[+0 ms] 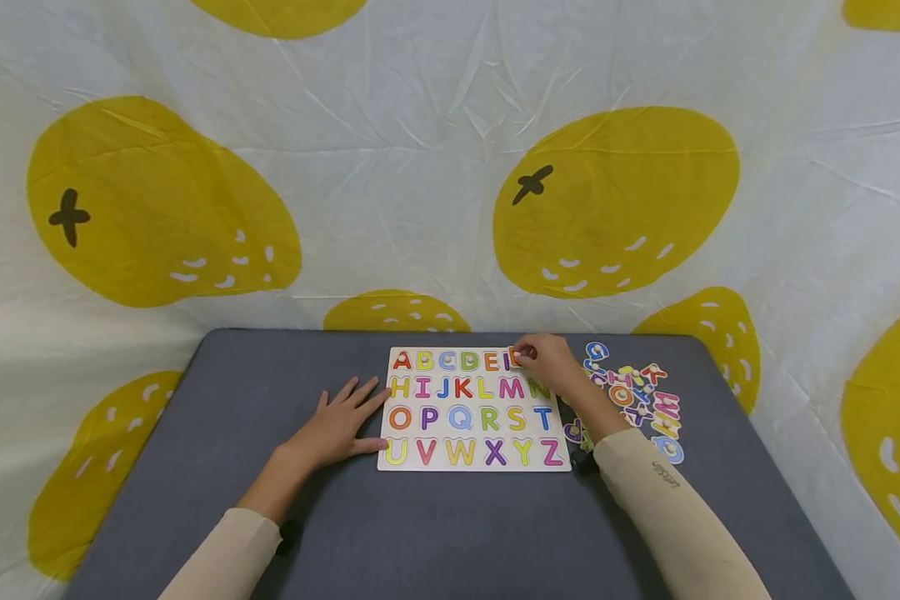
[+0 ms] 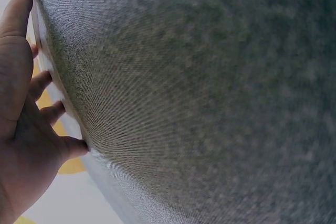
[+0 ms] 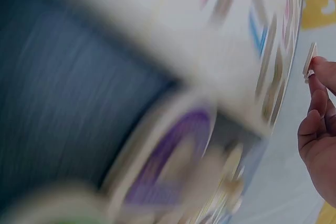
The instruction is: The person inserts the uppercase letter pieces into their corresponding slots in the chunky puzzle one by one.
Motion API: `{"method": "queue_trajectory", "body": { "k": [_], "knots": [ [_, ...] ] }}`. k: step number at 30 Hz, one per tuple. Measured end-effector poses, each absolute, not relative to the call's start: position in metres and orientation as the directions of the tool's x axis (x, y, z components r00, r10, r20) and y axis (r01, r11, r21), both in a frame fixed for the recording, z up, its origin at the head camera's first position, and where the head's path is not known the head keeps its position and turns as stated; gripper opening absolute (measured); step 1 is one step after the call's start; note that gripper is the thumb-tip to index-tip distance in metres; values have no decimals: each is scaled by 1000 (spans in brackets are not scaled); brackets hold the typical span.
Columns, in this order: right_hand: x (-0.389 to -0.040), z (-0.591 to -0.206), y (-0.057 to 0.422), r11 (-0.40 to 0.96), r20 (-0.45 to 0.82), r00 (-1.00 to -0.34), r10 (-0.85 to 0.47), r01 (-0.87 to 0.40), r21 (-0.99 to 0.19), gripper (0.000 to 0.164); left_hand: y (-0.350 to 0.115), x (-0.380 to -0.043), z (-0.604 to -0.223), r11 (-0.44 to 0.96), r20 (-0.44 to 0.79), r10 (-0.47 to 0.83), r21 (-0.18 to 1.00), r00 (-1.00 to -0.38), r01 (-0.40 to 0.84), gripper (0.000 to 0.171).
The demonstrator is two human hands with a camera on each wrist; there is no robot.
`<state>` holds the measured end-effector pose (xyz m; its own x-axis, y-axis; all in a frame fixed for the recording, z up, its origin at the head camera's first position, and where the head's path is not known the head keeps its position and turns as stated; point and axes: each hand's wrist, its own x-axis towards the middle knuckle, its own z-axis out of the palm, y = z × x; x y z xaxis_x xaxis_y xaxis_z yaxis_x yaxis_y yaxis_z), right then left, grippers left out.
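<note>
In the head view, a white letter board [image 1: 476,429] lies on the grey counter [image 1: 465,533], and the hands are at two of its sides. In its far row, A [image 1: 402,360], B [image 1: 424,361], C [image 1: 447,361] and D [image 1: 469,361] seem to have little knobs, so I think those spots are filled. I cannot tell about E [image 1: 492,361]. The rows nearer look flat, and a messy heap of loose letters [image 1: 667,404] lies to the right of the board, so I think only the start is done and most is left. The left hand [image 1: 337,427] is flat with its fingers spread wide, touching the board's left edge and holding nothing. The right hand [image 1: 551,360] is over the far right corner, pinching a small letter piece [image 1: 515,358] close to the F spot. In the left wrist view, that hand is open, its fingertips along a thin pale edge, with nothing in its grip. In the right wrist view, the thumb and a finger pinch the piece, which shows from its thin side, so I cannot read it. The board's corner is blurry there, and a purple piece [image 3: 152,182] lies just beside it, nearer than the right hand.
</note>
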<state>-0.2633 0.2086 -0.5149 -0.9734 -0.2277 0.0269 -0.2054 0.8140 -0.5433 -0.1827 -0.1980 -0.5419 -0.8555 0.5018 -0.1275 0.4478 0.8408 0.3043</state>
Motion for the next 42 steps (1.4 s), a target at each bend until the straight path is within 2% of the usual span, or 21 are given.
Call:
{"method": "queue_trajectory", "body": {
  "k": [9, 14, 29, 34, 42],
  "knots": [
    [-274, -526, 169, 835, -25, -966, -257, -209, -509, 18, -197, -183, -541, 836, -123, 507, 312, -853, 452, 92],
    [-275, -532, 162, 853, -18, -970, -244, -206, -479, 17, -197, -182, -540, 838, -126, 507, 303, -853, 453, 92],
    [-273, -518, 150, 900, -73, -972, -223, -177, -398, 14, -198, -182, -537, 839, -128, 502, 311, -855, 446, 92],
    [-271, -520, 152, 895, -59, -973, -225, -182, -408, 17, -198, -182, -537, 841, -129, 500, 307, -856, 445, 92],
    [-263, -516, 184, 837, -7, -977, -213, -178, -517, 21, -197, -182, -538, 841, -130, 503, 302, -855, 449, 92]
  ]
}}
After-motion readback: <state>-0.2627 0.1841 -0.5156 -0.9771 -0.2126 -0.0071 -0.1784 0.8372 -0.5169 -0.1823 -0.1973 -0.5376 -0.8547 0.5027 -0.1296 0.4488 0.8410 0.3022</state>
